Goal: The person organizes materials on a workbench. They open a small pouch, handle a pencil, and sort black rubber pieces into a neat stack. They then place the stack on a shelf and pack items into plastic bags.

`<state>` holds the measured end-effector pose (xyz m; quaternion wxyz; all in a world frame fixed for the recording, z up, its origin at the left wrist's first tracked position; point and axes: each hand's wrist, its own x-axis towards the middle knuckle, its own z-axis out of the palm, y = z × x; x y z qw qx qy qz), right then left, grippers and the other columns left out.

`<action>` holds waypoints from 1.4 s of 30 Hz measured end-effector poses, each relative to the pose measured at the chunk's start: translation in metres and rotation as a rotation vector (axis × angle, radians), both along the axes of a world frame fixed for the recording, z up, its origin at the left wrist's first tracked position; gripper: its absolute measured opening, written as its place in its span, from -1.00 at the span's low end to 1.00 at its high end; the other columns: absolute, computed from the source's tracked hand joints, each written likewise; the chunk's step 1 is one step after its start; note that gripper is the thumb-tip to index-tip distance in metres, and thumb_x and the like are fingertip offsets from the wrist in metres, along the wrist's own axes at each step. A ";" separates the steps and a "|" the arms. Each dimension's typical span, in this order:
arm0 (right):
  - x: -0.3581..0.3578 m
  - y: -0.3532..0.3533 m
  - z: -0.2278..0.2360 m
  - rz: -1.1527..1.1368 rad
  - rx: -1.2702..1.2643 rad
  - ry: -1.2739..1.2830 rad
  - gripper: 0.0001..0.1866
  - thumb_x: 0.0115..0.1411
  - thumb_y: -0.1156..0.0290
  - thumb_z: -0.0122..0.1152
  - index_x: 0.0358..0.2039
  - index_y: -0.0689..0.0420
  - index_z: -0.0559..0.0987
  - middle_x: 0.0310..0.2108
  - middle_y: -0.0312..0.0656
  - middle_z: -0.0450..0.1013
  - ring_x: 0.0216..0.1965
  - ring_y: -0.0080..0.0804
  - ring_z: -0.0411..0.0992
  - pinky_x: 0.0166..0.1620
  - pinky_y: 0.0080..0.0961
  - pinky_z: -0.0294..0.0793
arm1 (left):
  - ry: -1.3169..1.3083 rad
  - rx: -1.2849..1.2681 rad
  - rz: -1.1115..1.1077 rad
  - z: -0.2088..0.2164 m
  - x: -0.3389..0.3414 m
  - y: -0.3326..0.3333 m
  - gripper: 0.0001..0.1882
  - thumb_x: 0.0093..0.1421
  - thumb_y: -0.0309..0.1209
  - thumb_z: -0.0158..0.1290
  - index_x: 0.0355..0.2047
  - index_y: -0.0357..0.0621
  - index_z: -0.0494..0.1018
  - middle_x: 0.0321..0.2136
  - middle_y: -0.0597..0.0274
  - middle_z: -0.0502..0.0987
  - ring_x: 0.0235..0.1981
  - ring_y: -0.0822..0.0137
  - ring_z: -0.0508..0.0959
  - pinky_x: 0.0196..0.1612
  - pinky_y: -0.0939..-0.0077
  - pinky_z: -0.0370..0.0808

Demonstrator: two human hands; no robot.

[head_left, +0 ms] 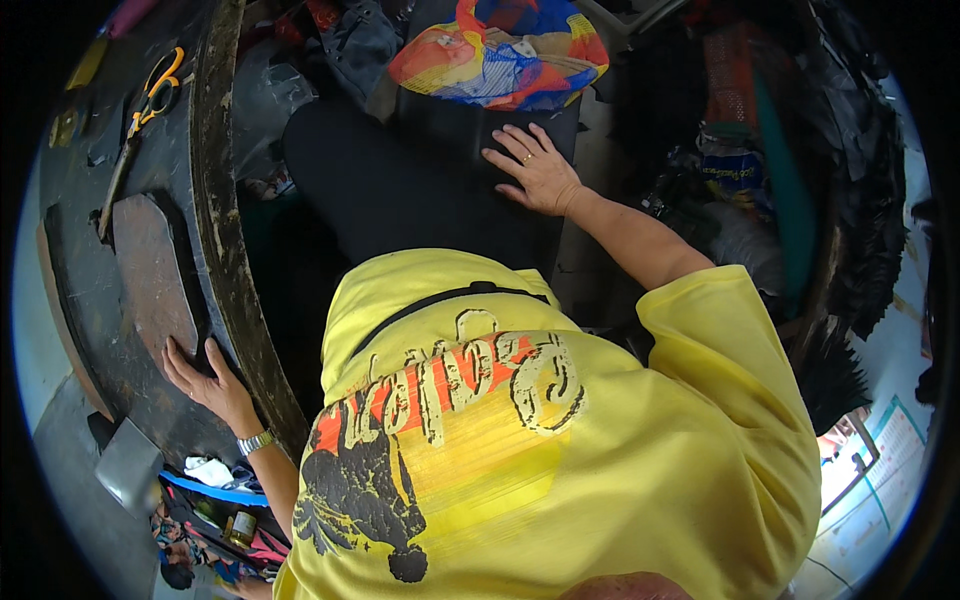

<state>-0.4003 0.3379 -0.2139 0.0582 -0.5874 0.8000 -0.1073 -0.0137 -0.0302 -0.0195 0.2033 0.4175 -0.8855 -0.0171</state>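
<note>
My left hand (215, 390), with a metal-band watch on its wrist, lies fingers spread at the near end of a flat brown slab (155, 275) on the dark workbench (200, 450). It holds nothing. Beyond the slab are a hammer-like tool (122, 180) with a wooden handle and orange-handled scissors (162, 90). My right hand (538, 170) is stretched out, palm down and empty, over a dark surface; whether that is my trouser leg or a seat I cannot tell. Just past its fingertips sits a multicoloured mesh bag (500, 60).
A worn raised edge (215, 200) runs along the bench, beside my black-clad legs (390, 190). A grey block-shaped thing (130, 465) stands near the bench's close end. On the right are an orange crate (730, 75), a blue packet (735, 170) and stacked black sheets (865, 200).
</note>
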 end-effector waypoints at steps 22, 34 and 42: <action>-0.001 -0.002 0.012 0.021 0.116 -0.103 -0.27 0.15 0.16 0.28 0.32 -0.05 0.27 0.35 -0.01 0.08 0.41 -0.01 -0.05 0.37 0.17 -0.13 | -0.057 0.072 0.174 0.009 -0.005 0.012 -0.32 0.25 -0.06 0.05 0.34 0.05 0.20 0.38 0.03 0.09 0.44 -0.01 -0.03 0.42 0.02 -0.07; -0.048 -0.037 0.033 0.530 0.338 -0.230 -0.33 0.19 0.12 0.20 0.30 -0.03 0.30 0.41 -0.06 0.02 0.46 -0.14 -0.12 0.39 0.19 -0.19 | -0.068 0.109 0.208 0.013 -0.003 0.011 -0.31 0.24 -0.06 0.02 0.35 0.09 0.18 0.39 0.08 0.08 0.44 0.00 -0.03 0.43 0.01 -0.09; -0.045 -0.042 0.023 0.498 0.284 -0.240 -0.34 0.05 0.13 0.31 0.17 0.04 0.41 0.37 -0.09 0.08 0.44 -0.14 -0.06 0.38 0.26 -0.20 | -0.076 0.134 0.226 0.015 -0.004 0.013 -0.31 0.21 -0.11 0.05 0.34 0.05 0.19 0.38 0.05 0.11 0.44 -0.01 -0.03 0.42 0.02 -0.06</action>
